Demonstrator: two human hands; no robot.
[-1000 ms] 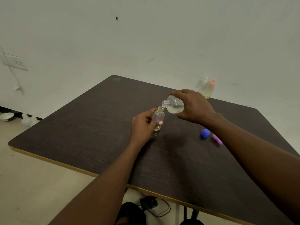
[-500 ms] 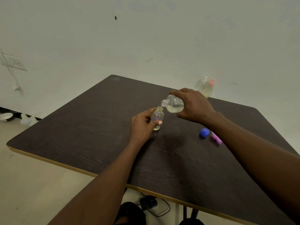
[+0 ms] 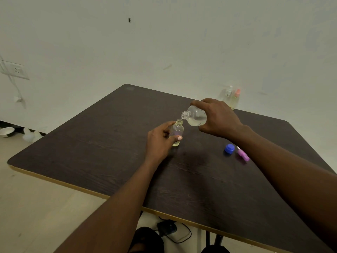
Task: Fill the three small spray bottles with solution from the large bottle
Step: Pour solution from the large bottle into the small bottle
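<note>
The right hand (image 3: pixel 218 119) grips the big bottle (image 3: pixel 196 117), tipped over the small bottle (image 3: pixel 177 132). The left hand (image 3: pixel 159 142) grips that one, upright on the surface (image 3: pixel 91 143). Both hold pale yellow liquid.

Bare forearms (image 3: pixel 113 207) — bare grips (image 3: pixel 160 143)

dark wood-grain desk (image 3: pixel 91 152) is sitting near a pale wall (image 3: pixel 182 42), a white socket (image 3: pixel 15 70) is hanging on it at left with a cable (image 3: pixel 16 90) trailing down, a small bowl (image 3: pixel 6 132) is lying on the floor (image 3: pixel 36 207) below, and a black adapter (image 3: pixel 166 228) is resting under the desk's near edge
</note>
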